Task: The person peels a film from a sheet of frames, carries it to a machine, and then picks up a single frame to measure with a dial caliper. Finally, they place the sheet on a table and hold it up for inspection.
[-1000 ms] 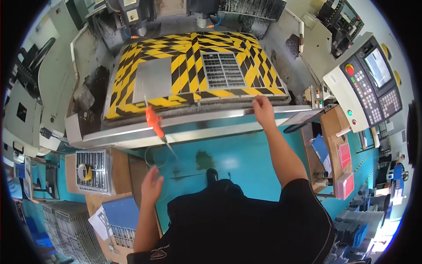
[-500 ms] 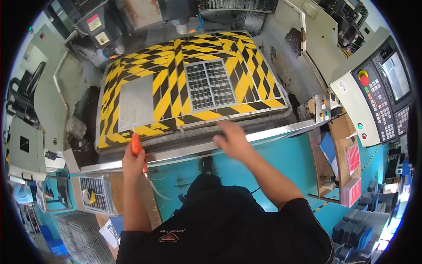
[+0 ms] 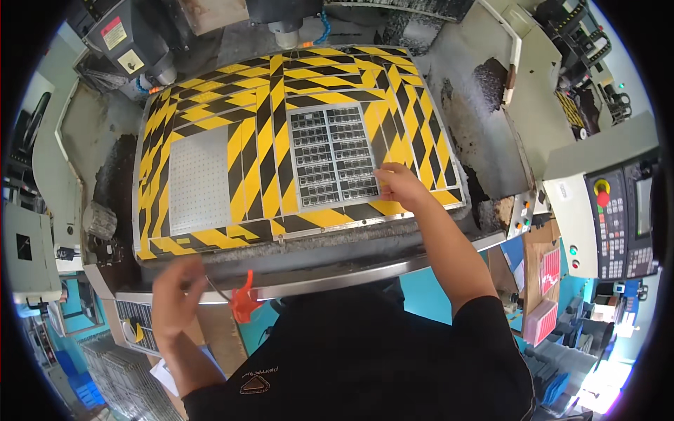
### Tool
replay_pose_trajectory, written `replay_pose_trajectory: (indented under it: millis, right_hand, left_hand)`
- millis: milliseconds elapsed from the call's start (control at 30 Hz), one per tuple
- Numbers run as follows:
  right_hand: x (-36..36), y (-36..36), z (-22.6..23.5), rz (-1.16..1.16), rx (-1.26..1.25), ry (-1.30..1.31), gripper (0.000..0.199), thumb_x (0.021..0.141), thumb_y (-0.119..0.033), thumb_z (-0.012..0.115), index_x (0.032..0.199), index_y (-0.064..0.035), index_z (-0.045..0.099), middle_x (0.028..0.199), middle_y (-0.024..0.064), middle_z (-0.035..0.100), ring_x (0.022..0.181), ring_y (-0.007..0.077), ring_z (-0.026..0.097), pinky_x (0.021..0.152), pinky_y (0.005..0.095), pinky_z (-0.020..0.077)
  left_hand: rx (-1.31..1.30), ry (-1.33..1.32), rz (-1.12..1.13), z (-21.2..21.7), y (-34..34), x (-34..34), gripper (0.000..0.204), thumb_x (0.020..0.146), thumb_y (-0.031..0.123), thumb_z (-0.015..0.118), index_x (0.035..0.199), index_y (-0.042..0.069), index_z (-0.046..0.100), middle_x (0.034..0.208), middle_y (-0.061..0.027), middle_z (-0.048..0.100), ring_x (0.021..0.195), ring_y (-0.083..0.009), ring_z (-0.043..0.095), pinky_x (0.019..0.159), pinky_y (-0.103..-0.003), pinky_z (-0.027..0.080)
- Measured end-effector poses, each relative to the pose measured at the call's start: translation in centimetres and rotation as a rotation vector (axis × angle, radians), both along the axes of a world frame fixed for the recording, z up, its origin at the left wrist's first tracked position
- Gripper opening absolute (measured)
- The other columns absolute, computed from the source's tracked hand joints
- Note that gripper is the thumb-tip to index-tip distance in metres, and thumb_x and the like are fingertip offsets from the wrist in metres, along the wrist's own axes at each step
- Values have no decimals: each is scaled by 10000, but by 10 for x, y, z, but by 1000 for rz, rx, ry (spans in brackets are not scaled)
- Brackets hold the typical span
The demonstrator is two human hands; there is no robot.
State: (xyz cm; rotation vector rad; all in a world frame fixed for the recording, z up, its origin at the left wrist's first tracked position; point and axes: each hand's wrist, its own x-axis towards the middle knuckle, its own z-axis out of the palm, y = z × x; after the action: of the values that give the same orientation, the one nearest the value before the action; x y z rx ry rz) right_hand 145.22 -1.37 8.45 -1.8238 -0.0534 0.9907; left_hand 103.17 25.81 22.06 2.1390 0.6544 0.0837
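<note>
A panel of small black rectangular parts [image 3: 334,158] in a pale grid frame lies on the machine's bed, which is covered in yellow-and-black striped tape [image 3: 267,154]. My right hand [image 3: 401,185] reaches over the bed, fingers curled and closed at the panel's right edge; its fingertips are partly hidden. At the left, my left hand [image 3: 178,296] is raised in front of the metal sill, its fingers smeared by motion. Beside it, apart from the fingers, an orange air blow gun [image 3: 246,300] with a thin nozzle is at the sill. A pale perforated plate [image 3: 200,184] lies left of the panel.
Spindle heads [image 3: 286,31] hang behind the bed. The metal sill [image 3: 337,276] runs between me and the bed. A control console [image 3: 621,217] stands at the right, near pink-and-white trays [image 3: 542,321]. Stacked grey trays [image 3: 123,365] stand at the lower left.
My left hand has let go of the orange air blow gun and moved left and down. My right hand has moved from the sill to the panel's right edge. The view has shifted.
</note>
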Motion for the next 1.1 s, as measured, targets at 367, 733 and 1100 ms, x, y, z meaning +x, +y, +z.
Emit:
replay_pose_trajectory:
  millis: [367,733,1100]
  right_hand:
    - [0,-4,44,115,356,90,212,885,-135,622,1049,-22,549,797,40,597,606,108,546,547,263,462]
    - [1,-36,121,343,660,-932,546,876,-189,687,1329,14,459,1284,150,535,1193,242,501,1029,367,378]
    - [-145,-4,116,859,643,119,118,924,-48,601,1023,15,598,868,27,648,747,73,592,686,214,480]
  left_hand:
    - [262,-200,-67,-7,-129,208,490,763,24,676,1243,15,575,1200,-165,625,1192,-270,551,969,-357,444]
    - [-769,-930,616,-9,-183,152,365,922,41,528,1281,-24,497,1181,-113,625,1082,-232,602,956,-364,469]
    - [-835,-1207,969,-47,-283,-83,481,880,99,607,1323,-13,457,1258,-150,588,1125,-281,600,950,-418,501]
